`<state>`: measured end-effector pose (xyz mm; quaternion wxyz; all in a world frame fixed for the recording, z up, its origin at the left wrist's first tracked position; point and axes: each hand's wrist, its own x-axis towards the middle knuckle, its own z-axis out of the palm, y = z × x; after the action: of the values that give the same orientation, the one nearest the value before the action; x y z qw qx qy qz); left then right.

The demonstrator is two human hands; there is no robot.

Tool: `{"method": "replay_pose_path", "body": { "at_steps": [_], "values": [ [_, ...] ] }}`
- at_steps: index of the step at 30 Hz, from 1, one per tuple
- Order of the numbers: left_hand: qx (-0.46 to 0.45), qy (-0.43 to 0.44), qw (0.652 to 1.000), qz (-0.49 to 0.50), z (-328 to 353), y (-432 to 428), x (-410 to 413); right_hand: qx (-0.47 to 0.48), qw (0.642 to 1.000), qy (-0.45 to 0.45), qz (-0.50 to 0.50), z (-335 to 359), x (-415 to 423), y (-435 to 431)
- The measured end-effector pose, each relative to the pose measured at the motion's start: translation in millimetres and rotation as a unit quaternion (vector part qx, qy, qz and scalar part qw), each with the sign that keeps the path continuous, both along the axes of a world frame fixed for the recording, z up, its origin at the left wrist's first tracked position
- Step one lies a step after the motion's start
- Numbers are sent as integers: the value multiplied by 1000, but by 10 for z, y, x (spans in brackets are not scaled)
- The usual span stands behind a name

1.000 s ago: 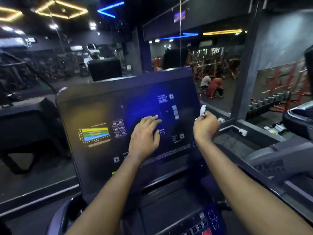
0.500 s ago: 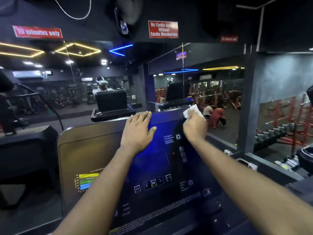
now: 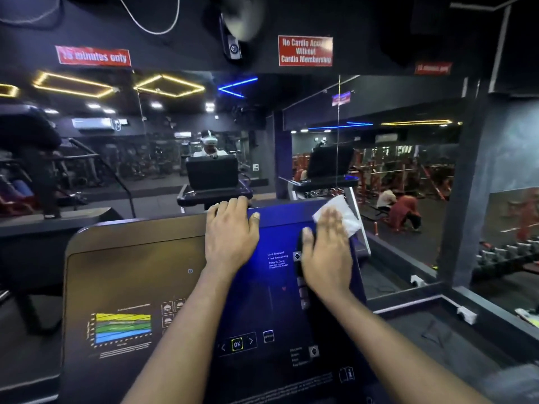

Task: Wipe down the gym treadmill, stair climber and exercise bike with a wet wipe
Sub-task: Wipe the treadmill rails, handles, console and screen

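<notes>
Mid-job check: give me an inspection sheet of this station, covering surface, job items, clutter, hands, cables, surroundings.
Surface: console is dark and glossy, its screen lit blue; no smears can be made out.
Job's things: white wipe lies flat at the console's top right corner.
Clutter: nothing seen on the console.
Hands: right hand is pressed flat on the wipe; left hand grips the console's top edge.
Cables: a white cable hangs looped from the ceiling, apart from the console.
Surroundings: mirror wall ahead, red signs above, dumbbell rack to the right.
</notes>
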<state>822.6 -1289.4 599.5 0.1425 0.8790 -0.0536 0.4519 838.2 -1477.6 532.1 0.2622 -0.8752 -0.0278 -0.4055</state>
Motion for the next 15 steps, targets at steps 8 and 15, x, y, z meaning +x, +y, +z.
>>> {"method": "replay_pose_path", "body": {
  "at_steps": [8, 15],
  "values": [
    [4, -14, 1000, 5, -18, 3, 28, -74, 996, -9, 57, -41, -52, -8],
    [28, 1, 1000, -3, 15, 60, -7, 16, 999, -4, 44, 285, 19, 305]
  ]
}}
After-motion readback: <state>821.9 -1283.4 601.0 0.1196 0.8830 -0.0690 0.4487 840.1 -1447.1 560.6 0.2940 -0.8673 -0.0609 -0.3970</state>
